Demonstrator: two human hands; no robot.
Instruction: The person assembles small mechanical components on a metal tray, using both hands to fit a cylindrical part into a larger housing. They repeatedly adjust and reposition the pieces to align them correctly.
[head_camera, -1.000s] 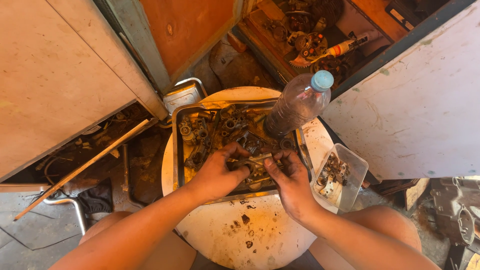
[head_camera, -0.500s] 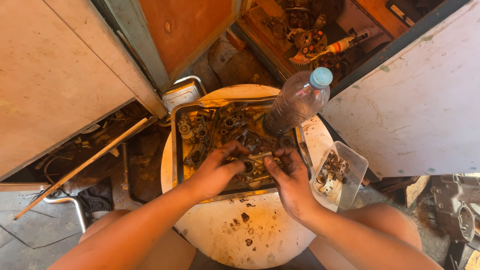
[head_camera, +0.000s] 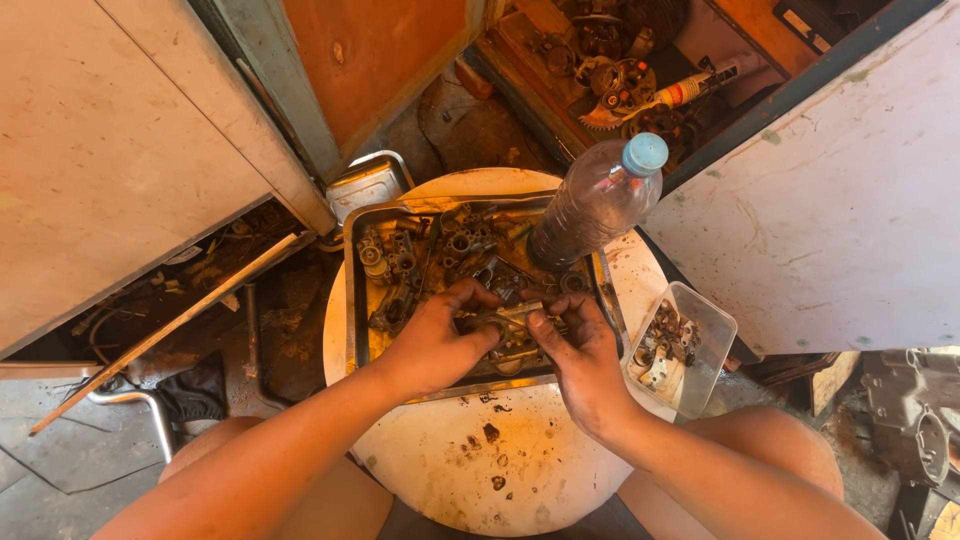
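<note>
A metal tray (head_camera: 352, 300) full of greasy small metal parts sits on a round white table (head_camera: 520, 470). My left hand (head_camera: 435, 335) and my right hand (head_camera: 580, 355) meet over the tray's near half. Both grip one small metal part (head_camera: 510, 318) between thumbs and fingers, just above the other parts. A clear plastic bottle (head_camera: 595, 205) with a blue cap stands in the tray's far right corner, close behind my right hand.
A clear plastic tub (head_camera: 685, 345) of small parts rests at the table's right edge. A white panel (head_camera: 850, 200) stands at right, a wooden board (head_camera: 110, 150) at left. An open crate of rusty parts (head_camera: 620, 80) lies beyond the table. A wooden stick (head_camera: 170, 325) leans at left.
Both hands stayed over the tray's near half and shifted slightly, working the small part between the fingers. Bottle and tub have not moved.
</note>
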